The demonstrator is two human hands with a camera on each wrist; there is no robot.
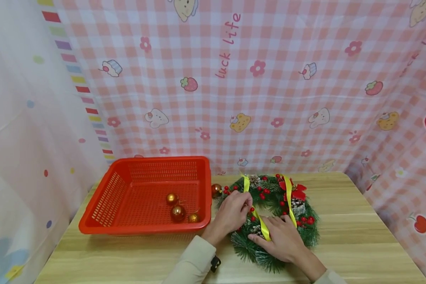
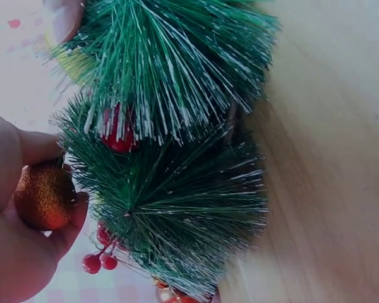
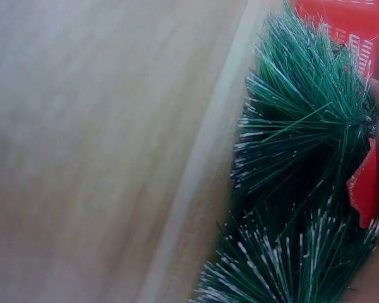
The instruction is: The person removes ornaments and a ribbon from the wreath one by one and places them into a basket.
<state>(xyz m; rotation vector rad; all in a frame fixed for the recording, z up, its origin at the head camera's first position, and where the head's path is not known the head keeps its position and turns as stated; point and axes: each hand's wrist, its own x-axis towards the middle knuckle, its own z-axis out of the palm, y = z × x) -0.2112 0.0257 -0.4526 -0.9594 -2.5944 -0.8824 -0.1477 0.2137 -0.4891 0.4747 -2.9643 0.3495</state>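
Observation:
A green Christmas wreath (image 1: pixel 242 245) with frosted tips, red berries, pine cones and a red bow lies on the table, wrapped with yellow ribbon (image 1: pixel 288 192). Over its left side, my left hand (image 1: pixel 233 210) pinches a small glittery orange-gold bauble (image 2: pixel 45 198) between thumb and fingers, right beside the needles. In the head view that bauble is hidden by the hand. My right hand (image 1: pixel 284 240) rests on the front right of the wreath, fingers spread loosely by the ribbon and thumb pointing left.
Left of the wreath stands a red plastic basket (image 1: pixel 145 228) holding a few gold baubles (image 1: pixel 178 213). One shiny copper bauble (image 1: pixel 216 191) sits between basket and wreath. Bare wooden tabletop (image 1: pixel 355 232) extends on the right. A pink checked cloth (image 1: pixel 220 106) hangs behind.

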